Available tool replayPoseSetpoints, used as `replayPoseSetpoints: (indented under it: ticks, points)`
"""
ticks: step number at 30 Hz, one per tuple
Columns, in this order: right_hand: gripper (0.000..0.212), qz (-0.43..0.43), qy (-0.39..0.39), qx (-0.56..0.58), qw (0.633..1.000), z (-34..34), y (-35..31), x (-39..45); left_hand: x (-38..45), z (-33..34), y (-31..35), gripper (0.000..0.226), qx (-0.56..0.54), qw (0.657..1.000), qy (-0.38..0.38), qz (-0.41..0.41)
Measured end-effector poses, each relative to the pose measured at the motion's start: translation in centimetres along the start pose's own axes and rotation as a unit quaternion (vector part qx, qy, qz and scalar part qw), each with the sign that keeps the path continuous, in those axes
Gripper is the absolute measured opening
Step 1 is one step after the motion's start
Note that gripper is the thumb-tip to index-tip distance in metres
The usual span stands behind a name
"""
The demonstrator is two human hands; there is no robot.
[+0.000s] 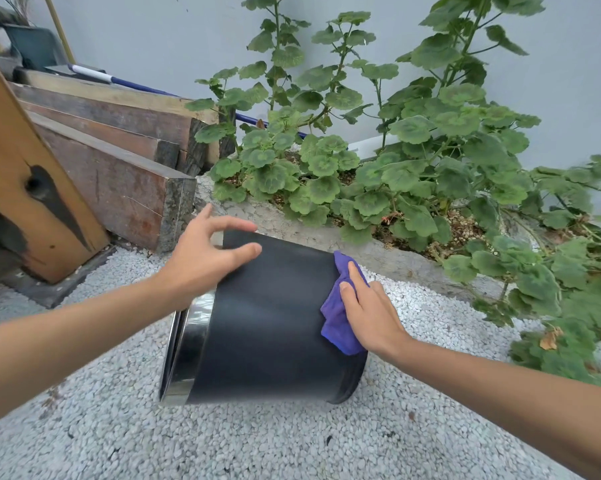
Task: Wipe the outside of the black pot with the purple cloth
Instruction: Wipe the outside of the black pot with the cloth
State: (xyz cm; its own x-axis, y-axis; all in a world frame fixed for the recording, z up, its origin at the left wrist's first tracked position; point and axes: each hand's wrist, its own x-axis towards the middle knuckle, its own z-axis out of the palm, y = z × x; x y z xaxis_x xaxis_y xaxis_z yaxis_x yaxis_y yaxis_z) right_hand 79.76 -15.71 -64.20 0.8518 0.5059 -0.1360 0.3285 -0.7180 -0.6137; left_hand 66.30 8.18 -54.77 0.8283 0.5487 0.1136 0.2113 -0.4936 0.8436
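The black pot (267, 320) lies tipped on its side on white gravel, its shiny metal rim (188, 344) facing left and its base to the right. My left hand (205, 258) rests on the pot's upper left side, thumb on the black wall and fingers spread over the far edge. My right hand (368, 313) lies flat on the purple cloth (337, 323), pressing it against the pot's right side near the base. Part of the cloth is hidden under my palm.
A concrete planter edge (326, 233) with leafy green plants (413, 161) runs behind and to the right of the pot. Stacked wooden beams (119, 174) and a leaning plank (25, 174) stand at the left. Gravel (257, 441) covers the ground in front.
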Motion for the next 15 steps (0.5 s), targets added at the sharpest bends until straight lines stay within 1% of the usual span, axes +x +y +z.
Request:
replayPoseSetpoints:
  ticks: [2,4,6,12,15]
  points:
    - [0.054,0.004,-0.010,-0.001,1.000,-0.3,-0.5,0.8,1.4,-0.4,1.2,0.028,0.018,0.999,-0.017,-0.031]
    - [0.054,0.018,-0.037,0.013,0.999,0.2,-0.8,0.9,2.4,-0.3,1.5,0.025,0.017,0.997,-0.035,-0.064]
    - [0.053,0.030,-0.055,0.029,0.998,1.0,-0.7,0.4,2.6,0.0,1.4,0.025,0.046,0.994,-0.057,-0.077]
    - [0.052,0.034,-0.047,0.048,0.997,1.7,0.8,0.7,3.1,1.5,1.7,0.032,0.168,0.983,-0.056,-0.045]
    - [0.052,0.018,-0.048,0.062,0.997,1.7,1.8,0.0,3.7,2.5,1.9,0.038,0.175,0.982,-0.056,-0.043]
